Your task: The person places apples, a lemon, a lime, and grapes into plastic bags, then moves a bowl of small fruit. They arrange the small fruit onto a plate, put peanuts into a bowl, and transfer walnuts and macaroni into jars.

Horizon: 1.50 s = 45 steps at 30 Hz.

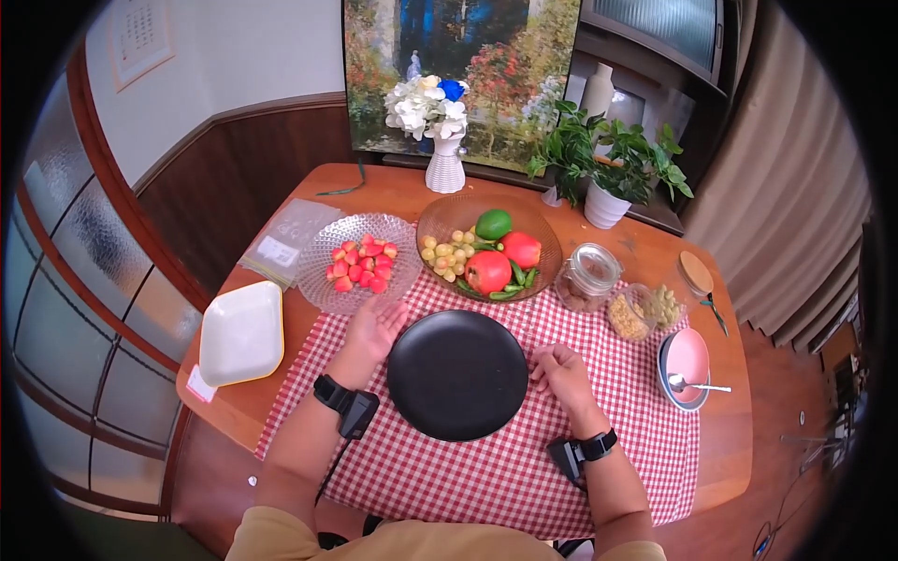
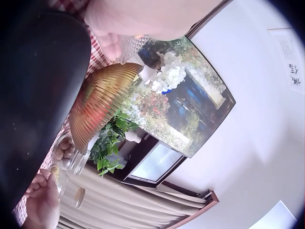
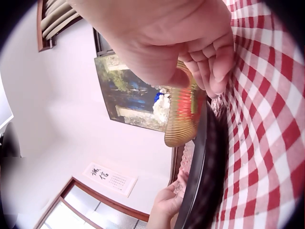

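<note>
A round black plate lies on the red-and-white checked cloth between the two hands. My left hand is held palm up, fingers fairly straight, between the plate's upper left edge and the clear glass bowl of strawberries. Nothing lies in that palm. To the plate's right, my right hand rests by the cloth with its fingers loosely curled and nothing in them. The right wrist view shows those fingers close to the checked cloth, beside the plate's dark rim.
An amber bowl holds grapes, pomegranates, green peppers and a green fruit. On the right are a lidded glass jar, small containers of nuts, and stacked bowls with a spoon. A white tray stands left; a flower vase behind.
</note>
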### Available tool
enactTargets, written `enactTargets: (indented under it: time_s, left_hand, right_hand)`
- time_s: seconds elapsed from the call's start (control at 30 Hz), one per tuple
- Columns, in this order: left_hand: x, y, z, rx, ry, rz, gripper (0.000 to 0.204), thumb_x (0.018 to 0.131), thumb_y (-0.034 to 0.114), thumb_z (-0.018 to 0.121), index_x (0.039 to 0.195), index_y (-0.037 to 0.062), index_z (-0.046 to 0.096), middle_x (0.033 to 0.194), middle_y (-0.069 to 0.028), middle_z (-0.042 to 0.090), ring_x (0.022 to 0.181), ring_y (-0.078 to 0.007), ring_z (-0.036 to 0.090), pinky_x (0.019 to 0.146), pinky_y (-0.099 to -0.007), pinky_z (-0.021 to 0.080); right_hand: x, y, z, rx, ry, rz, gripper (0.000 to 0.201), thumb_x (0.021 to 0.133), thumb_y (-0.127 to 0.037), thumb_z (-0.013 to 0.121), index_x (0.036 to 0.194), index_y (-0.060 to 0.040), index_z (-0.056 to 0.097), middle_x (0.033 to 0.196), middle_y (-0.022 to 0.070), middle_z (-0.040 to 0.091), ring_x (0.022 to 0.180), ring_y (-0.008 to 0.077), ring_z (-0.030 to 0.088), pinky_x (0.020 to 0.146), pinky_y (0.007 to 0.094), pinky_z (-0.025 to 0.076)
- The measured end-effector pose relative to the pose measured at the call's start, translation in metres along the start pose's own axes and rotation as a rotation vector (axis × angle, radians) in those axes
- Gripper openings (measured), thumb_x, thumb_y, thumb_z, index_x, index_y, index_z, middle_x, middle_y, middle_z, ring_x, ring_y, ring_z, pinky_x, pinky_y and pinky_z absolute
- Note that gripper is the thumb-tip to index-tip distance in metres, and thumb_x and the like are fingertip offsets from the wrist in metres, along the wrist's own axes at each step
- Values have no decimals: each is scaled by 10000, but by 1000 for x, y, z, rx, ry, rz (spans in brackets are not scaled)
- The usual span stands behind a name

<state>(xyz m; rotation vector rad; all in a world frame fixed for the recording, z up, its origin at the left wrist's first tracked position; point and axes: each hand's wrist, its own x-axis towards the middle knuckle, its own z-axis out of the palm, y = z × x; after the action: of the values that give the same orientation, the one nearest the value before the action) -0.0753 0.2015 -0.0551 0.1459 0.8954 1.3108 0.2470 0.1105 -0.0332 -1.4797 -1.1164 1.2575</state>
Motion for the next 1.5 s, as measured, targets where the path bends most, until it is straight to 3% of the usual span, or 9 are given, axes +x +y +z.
enactTargets:
  time_s: [0.13, 0.33, 0.6, 1.0, 1.1, 1.2, 1.33, 1.47, 1.5]
  left_hand:
    - [2, 0, 0, -11, 31, 178, 286, 959, 149, 467, 1152, -62, 465, 1180, -203, 530, 1112, -319, 553, 971, -393, 488]
    - [-5, 17, 4, -56, -78, 283, 288, 928, 20, 374, 1185, -88, 448, 1235, -230, 515, 1133, -357, 538, 1012, -443, 473]
    - [-38, 54, -9, 31, -10, 151, 376, 903, -13, 352, 1269, -87, 393, 1244, -257, 515, 1171, -374, 523, 1021, -474, 466]
    - [-99, 90, -30, 320, -3, 217, 337, 906, 48, 400, 1194, -125, 432, 1129, -277, 598, 977, -372, 649, 820, -372, 593]
    - [-111, 109, -11, 504, 44, 249, 296, 892, 94, 413, 1093, -104, 504, 1027, -260, 642, 781, -333, 693, 688, -317, 611]
    - [-117, 141, 26, 701, 36, 215, 302, 893, 109, 408, 1100, -88, 505, 996, -255, 648, 727, -310, 697, 627, -321, 609]
    - [-86, 180, 72, 1023, -26, 233, 310, 895, 148, 405, 1089, -73, 504, 911, -230, 644, 634, -301, 686, 494, -376, 574]
    - [-81, 184, 147, 1321, 52, 238, 295, 887, 138, 404, 1070, -77, 492, 890, -247, 639, 593, -298, 678, 465, -348, 562]
    - [-70, 186, 162, 1336, 83, 204, 240, 871, 108, 441, 979, -69, 561, 860, -229, 627, 548, -329, 652, 457, -409, 550]
  right_hand:
    - [10, 16, -4, 85, 6, -27, 166, 947, -145, 539, 910, -8, 625, 664, 30, 611, 482, 75, 523, 433, 189, 416]
    - [13, 19, -2, 69, 2, -45, 165, 946, -146, 547, 899, -6, 621, 659, 25, 598, 495, 70, 518, 450, 190, 423]
    - [13, 20, -2, 90, -5, -71, 168, 949, -146, 541, 889, -10, 621, 653, 19, 596, 495, 67, 518, 458, 190, 426]
    - [16, 24, -2, 87, -18, -90, 162, 940, -136, 545, 880, -8, 622, 644, 17, 598, 492, 67, 520, 450, 198, 428]
    - [14, 23, -1, 92, -15, -74, 161, 940, -132, 545, 875, -6, 620, 640, 16, 594, 497, 68, 520, 450, 198, 429]
    - [14, 23, -1, 111, -8, -93, 157, 940, -128, 546, 877, -4, 620, 639, 15, 591, 501, 69, 520, 453, 198, 432]
    - [17, 27, -2, 114, -30, -103, 150, 940, -121, 548, 886, -1, 620, 643, 17, 591, 501, 71, 521, 459, 200, 438]
    - [13, 22, -2, 128, -37, -96, 148, 942, -121, 549, 885, -2, 614, 648, 19, 594, 505, 71, 529, 461, 200, 439]
    - [14, 23, -3, 125, -43, -106, 153, 948, -123, 541, 890, -2, 614, 651, 19, 597, 508, 71, 533, 461, 199, 439]
